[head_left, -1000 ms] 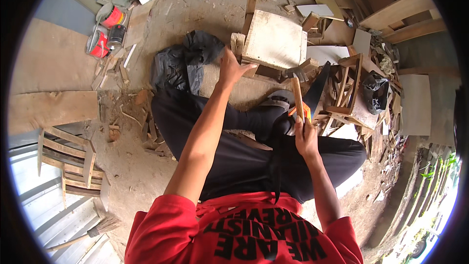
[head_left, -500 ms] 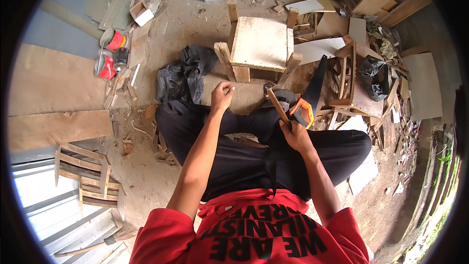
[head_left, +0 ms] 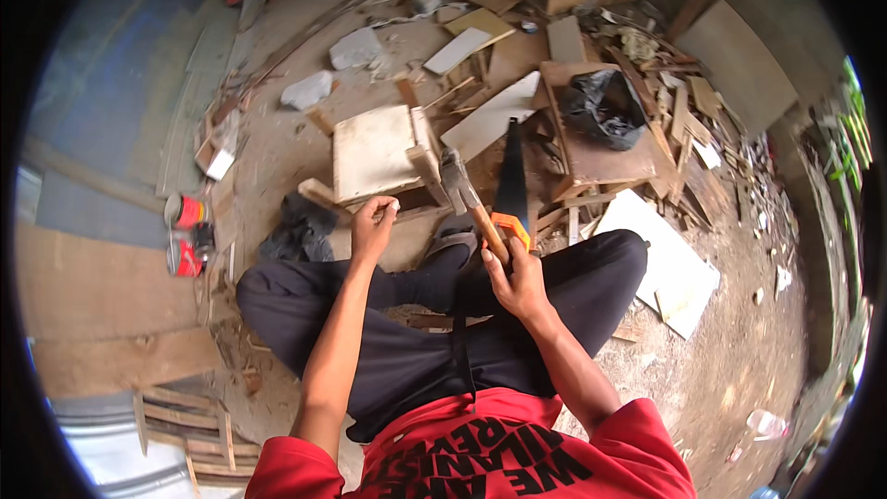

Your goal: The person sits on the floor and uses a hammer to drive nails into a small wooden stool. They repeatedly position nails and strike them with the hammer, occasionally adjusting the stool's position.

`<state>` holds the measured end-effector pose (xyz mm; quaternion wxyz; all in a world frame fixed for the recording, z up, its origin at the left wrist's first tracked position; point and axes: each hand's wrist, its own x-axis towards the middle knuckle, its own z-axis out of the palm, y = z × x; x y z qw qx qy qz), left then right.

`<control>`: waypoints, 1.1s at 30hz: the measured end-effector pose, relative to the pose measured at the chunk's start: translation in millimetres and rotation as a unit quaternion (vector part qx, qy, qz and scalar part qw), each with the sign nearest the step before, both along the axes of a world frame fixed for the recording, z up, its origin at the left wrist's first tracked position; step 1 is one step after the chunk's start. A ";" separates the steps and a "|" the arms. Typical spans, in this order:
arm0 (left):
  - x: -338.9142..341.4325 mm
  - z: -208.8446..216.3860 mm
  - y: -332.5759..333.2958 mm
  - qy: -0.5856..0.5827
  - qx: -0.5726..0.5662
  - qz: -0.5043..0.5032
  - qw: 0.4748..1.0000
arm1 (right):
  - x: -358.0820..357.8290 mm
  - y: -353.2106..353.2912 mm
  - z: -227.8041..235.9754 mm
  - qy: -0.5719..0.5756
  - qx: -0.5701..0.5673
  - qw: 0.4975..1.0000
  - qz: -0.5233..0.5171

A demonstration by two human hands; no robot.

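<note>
My right hand [head_left: 519, 283] is wrapped round the wooden handle of a hammer [head_left: 473, 203], its metal head pointing away from me. Just beyond that hand lies a handsaw [head_left: 513, 171] with a dark blade and an orange handle, partly covered by my fingers. In front of my crossed legs stands a small wooden stool [head_left: 377, 155] with a pale square top and stubby legs poking out. My left hand [head_left: 372, 227], its fingertips pinched together, is at the stool's near edge. Whatever those fingers hold is too small to make out.
A black plastic bag [head_left: 605, 109] rests on a wooden box [head_left: 591, 166] at right. Wood scraps [head_left: 679, 120] pile up behind it. White board [head_left: 670, 268] lies beside my right knee. Red paint cans [head_left: 186, 257] stand at left; another black bag [head_left: 300, 229] lies near my left knee.
My view has swung to the right, so the stool appears farther left. The hammer has come up, its head now showing clearly. My left hand stays pinched near the stool.
</note>
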<state>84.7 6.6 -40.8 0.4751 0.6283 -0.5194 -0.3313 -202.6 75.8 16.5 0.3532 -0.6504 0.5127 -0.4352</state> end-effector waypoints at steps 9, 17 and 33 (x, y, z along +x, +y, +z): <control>-155.3 93.5 -76.5 -0.013 -0.118 -0.201 0.972 | -113.8 -59.9 -25.1 0.185 -0.068 0.955 -0.223; -178.1 184.7 -106.9 -0.309 0.040 -0.554 0.772 | -158.3 -75.5 -58.2 0.335 0.009 0.917 -0.216; -274.0 104.7 -225.5 -0.319 -0.121 -0.413 0.844 | -186.8 -245.1 -15.9 0.310 -0.175 0.920 -0.163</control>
